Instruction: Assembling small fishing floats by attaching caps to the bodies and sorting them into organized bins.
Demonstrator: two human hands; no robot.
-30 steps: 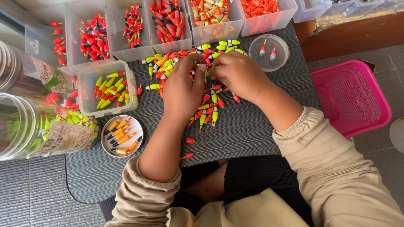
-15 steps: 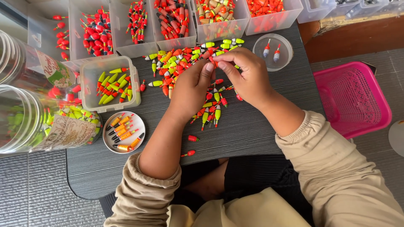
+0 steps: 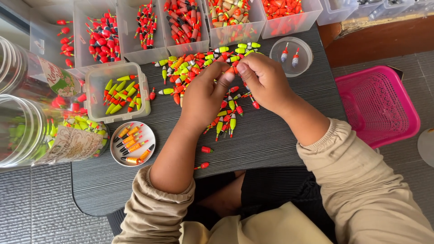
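A heap of small fishing floats [image 3: 192, 63], orange, red and yellow-green, lies on the dark table [image 3: 271, 135]. My left hand [image 3: 203, 97] and my right hand [image 3: 266, 81] meet fingertip to fingertip over the heap's right side. Between the fingertips sits one small orange float [image 3: 232, 70], pinched from both sides. More floats [image 3: 228, 119] lie scattered below my palms, partly hidden by them. Two red floats [image 3: 204, 157] lie apart near the table's front.
Clear bins of red and orange floats [image 3: 181, 22] line the far edge. A small clear box of yellow-green floats [image 3: 118, 95], a round white lid [image 3: 133, 143], a round clear dish [image 3: 292, 56], two big jars [image 3: 27, 131] and a pink basket [image 3: 377, 106] surround the heap.
Both hands lay flat on the heap a second ago. They have since drawn together and up the table, and their fingertips now pinch a single float.
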